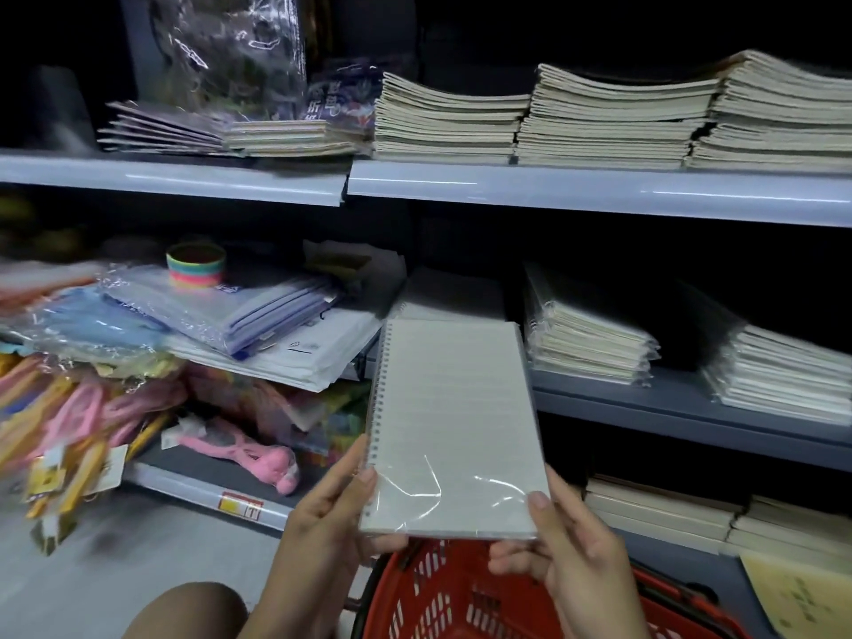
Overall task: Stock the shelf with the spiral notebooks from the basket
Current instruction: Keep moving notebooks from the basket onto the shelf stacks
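A plastic-wrapped spiral notebook (449, 422) with lined pages and its coil on the left is held up in front of the middle shelf (645, 408). My left hand (332, 505) grips its lower left corner, thumb on top. My right hand (567, 541) grips its lower right corner the same way. Below my hands sits the red plastic basket (442, 597); what lies inside it is hidden. Just behind the held notebook's far edge, a low stack of similar spiral notebooks (449, 297) lies on the shelf.
Wrapped notebook stacks (590, 334) (779, 375) fill the middle shelf to the right. The top shelf (599, 189) carries tall notebook piles. To the left are plastic folders (221, 311), a rainbow spring toy (196, 265) and pink toys (239, 447). My knee (184, 611) is at bottom left.
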Motion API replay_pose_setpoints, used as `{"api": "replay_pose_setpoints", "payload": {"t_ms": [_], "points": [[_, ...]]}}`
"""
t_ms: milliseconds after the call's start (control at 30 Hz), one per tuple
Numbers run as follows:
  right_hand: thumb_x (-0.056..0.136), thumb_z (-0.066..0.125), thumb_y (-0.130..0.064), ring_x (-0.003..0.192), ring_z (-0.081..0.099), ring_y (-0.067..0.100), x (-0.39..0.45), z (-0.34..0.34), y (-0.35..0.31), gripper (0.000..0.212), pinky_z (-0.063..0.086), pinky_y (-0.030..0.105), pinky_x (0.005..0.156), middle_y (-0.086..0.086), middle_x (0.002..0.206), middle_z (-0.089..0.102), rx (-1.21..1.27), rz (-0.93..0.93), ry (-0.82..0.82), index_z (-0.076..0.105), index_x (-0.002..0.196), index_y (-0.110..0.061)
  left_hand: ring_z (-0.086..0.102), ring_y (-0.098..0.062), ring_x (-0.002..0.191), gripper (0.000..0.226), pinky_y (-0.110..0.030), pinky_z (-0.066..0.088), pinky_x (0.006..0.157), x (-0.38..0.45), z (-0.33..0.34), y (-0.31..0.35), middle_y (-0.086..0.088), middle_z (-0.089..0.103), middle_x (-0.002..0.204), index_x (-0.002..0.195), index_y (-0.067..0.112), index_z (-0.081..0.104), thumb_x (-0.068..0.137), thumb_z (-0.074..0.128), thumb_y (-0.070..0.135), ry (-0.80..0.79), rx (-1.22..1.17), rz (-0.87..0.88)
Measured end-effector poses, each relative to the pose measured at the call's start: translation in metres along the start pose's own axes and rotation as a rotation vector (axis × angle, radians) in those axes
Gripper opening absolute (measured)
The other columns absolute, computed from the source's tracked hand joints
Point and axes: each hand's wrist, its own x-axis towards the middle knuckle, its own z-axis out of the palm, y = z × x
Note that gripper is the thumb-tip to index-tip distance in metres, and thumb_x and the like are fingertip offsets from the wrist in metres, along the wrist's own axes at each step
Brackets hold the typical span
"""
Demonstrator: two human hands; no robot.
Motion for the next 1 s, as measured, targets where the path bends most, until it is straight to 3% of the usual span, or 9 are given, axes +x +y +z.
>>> {"api": "replay_pose_setpoints", "payload": {"t_ms": [100, 200, 300, 367, 433, 533, 667, 800, 1000], "points": [[0.097, 0.055, -0.009, 0.059, 0.068, 0.037, 0.029, 0.012, -0.008, 0.040, 0.060, 0.036, 0.053, 0.022, 0.097, 0.074, 0.027, -0.014, -0.017, 0.060, 0.135, -0.020, 0.073, -0.024, 0.094, 0.038, -0.032, 0.060, 0.053, 0.028, 0.009, 0.017, -0.001, 0.074, 0.117, 0.129, 0.021, 0.061, 0.092, 0.057, 0.010, -0.037, -0.024, 0.012], [0.100, 0.054, -0.013, 0.062, 0.070, 0.033, 0.063, 0.027, -0.022, 0.033, 0.062, 0.037, 0.060, 0.017, 0.089, 0.076, 0.022, -0.010, -0.022, 0.060, 0.131, -0.022, 0.071, -0.028, 0.094, 0.042, -0.029, 0.061, 0.056, 0.065, 0.017, 0.035, -0.006, 0.072, 0.123, 0.131, 0.021, 0.061, 0.090, 0.062, 0.014, -0.051, -0.029, 0.009], [0.101, 0.052, -0.012, 0.055, 0.070, 0.026, 0.096, 0.041, -0.034, 0.025, 0.061, 0.031, 0.055, 0.015, 0.075, 0.075, 0.073, 0.040, -0.016, 0.063, 0.123, -0.009, 0.071, -0.024, 0.101, 0.039, -0.027, 0.061, 0.063, 0.100, 0.028, 0.048, -0.007, 0.070, 0.125, 0.133, 0.018, 0.059, 0.094, 0.060, 0.017, -0.064, -0.009, 0.007], [0.101, 0.053, -0.012, 0.054, 0.070, 0.023, 0.111, 0.043, -0.036, 0.025, 0.060, 0.027, 0.054, 0.015, 0.070, 0.074, 0.089, 0.072, -0.049, 0.061, 0.122, -0.001, 0.073, -0.017, 0.090, 0.034, -0.023, 0.058, 0.059, 0.116, 0.035, 0.053, -0.008, 0.072, 0.122, 0.130, 0.013, 0.061, 0.097, 0.060, 0.019, -0.036, -0.013, 0.018], [0.099, 0.058, -0.013, 0.063, 0.074, 0.025, 0.121, 0.044, -0.037, 0.029, 0.063, 0.031, 0.067, 0.013, 0.074, 0.076, 0.087, 0.120, -0.041, 0.057, 0.125, -0.002, 0.072, -0.014, 0.077, 0.033, -0.020, 0.056, 0.055, 0.123, 0.037, 0.055, -0.015, 0.071, 0.121, 0.126, 0.007, 0.064, 0.095, 0.062, 0.020, 0.002, -0.042, 0.036], [0.089, 0.070, -0.011, 0.085, 0.076, 0.032, 0.120, 0.031, -0.034, 0.048, 0.054, 0.046, 0.097, 0.013, 0.098, 0.077, 0.056, 0.145, -0.028, 0.048, 0.132, -0.014, 0.074, -0.022, 0.085, 0.033, -0.021, 0.059, 0.063, 0.116, 0.032, 0.044, -0.019, 0.073, 0.112, 0.124, 0.007, 0.063, 0.091, 0.067, 0.009, 0.113, -0.035, 0.104], [0.081, 0.074, 0.001, 0.083, 0.075, 0.036, 0.115, 0.018, -0.018, 0.040, 0.061, 0.038, 0.078, 0.019, 0.106, 0.073, -0.030, 0.090, 0.000, 0.058, 0.117, -0.003, 0.077, -0.027, 0.078, 0.039, -0.022, 0.060, 0.064, 0.097, 0.026, 0.022, -0.015, 0.077, 0.091, 0.123, 0.010, 0.062, 0.086, 0.070, -0.001, 0.176, 0.146, 0.251], [0.080, 0.076, 0.000, 0.070, 0.075, 0.032, 0.124, 0.020, -0.011, 0.025, 0.060, 0.028, 0.065, 0.017, 0.083, 0.076, -0.140, -0.026, 0.063, 0.066, 0.103, -0.003, 0.077, -0.026, 0.077, 0.038, -0.020, 0.059, 0.065, 0.107, 0.028, 0.021, -0.015, 0.077, 0.091, 0.120, 0.008, 0.063, 0.084, 0.072, 0.000, 0.203, 0.166, 0.316], [0.087, 0.073, -0.009, 0.055, 0.067, 0.025, 0.160, 0.043, -0.014, 0.010, 0.056, 0.028, 0.052, 0.013, 0.070, 0.073, -0.159, -0.187, 0.163, 0.069, 0.094, -0.004, 0.069, -0.019, 0.069, 0.029, -0.028, 0.058, 0.059, 0.165, 0.042, 0.031, -0.003, 0.073, 0.091, 0.112, 0.017, 0.070, 0.085, 0.076, 0.025, 0.341, 0.411, 0.419]]}}
